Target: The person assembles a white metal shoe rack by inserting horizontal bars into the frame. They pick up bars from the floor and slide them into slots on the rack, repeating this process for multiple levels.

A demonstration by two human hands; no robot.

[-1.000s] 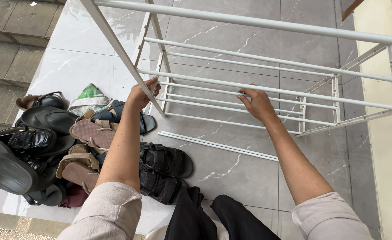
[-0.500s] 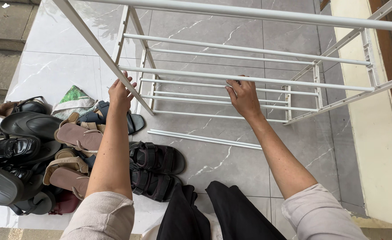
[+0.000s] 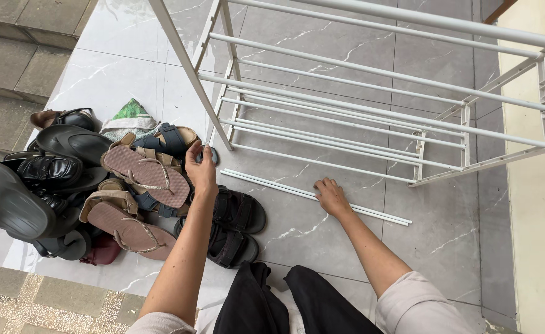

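**Arms and hands, one person**

Left hand (image 3: 201, 166): arm stretched forward, forearm bare, fingers curled in a loose pinch. Right hand (image 3: 330, 196): arm reaching forward and low, palm down, fingers bent. Pale sleeves rolled at both elbows.

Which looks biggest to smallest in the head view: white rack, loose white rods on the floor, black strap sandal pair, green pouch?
1. white rack, by far the largest, running past the frame edge.
2. loose white rods, long but thin.
3. black strap sandal pair, partly hidden by the left arm.
4. green pouch, smallest, though farther from the camera and partly covered.
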